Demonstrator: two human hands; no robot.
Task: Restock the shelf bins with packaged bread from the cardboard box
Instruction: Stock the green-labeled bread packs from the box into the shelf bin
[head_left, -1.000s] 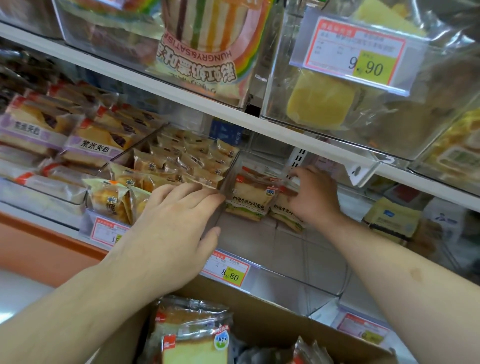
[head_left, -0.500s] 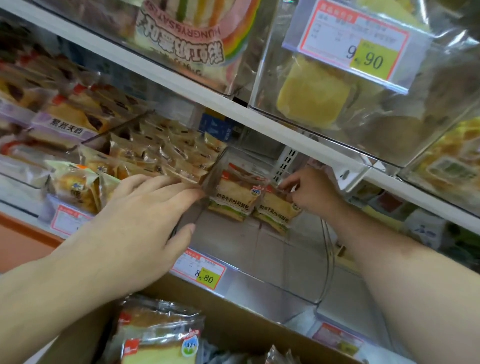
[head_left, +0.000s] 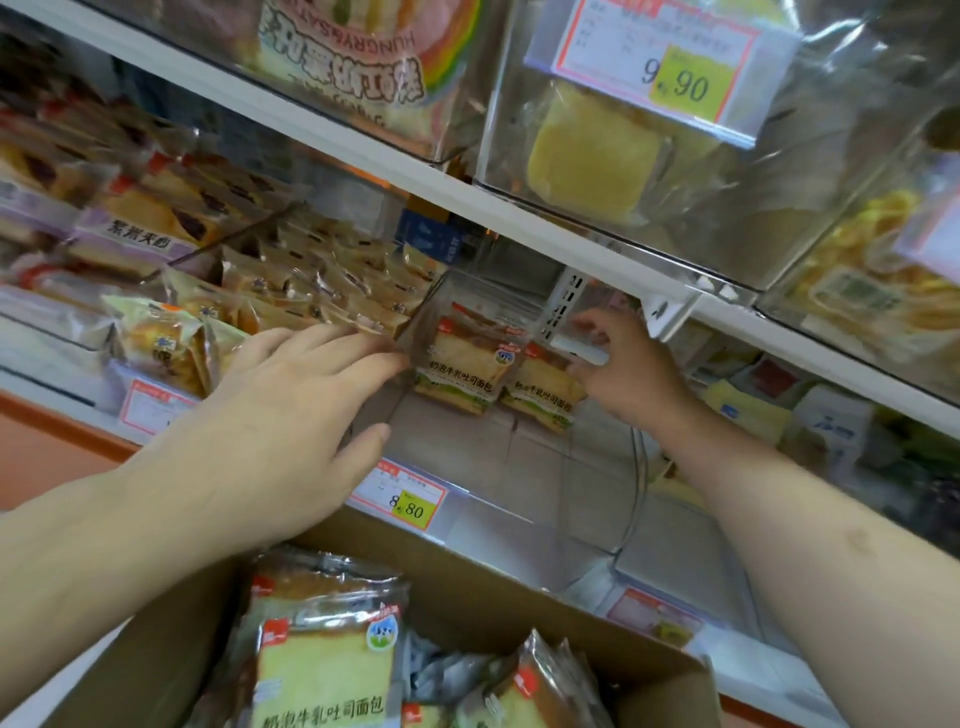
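Clear bin (head_left: 519, 525) is sitting nearly empty; left hand (head_left: 291, 415), flat, keeps steadying its wall, right hand (head_left: 618, 374) has curled deeper behind two loaves (head_left: 467, 371), fronting them.

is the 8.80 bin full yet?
No: the clear bin behind the 8.80 price tag holds only two bread packs at the back; its floor in front is bare.

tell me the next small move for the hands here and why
Probably draw the two leftover bread packs forward. The clear plastic bin is bare in front, the right hand already reaches beside them, and the left hand rests on its wall.
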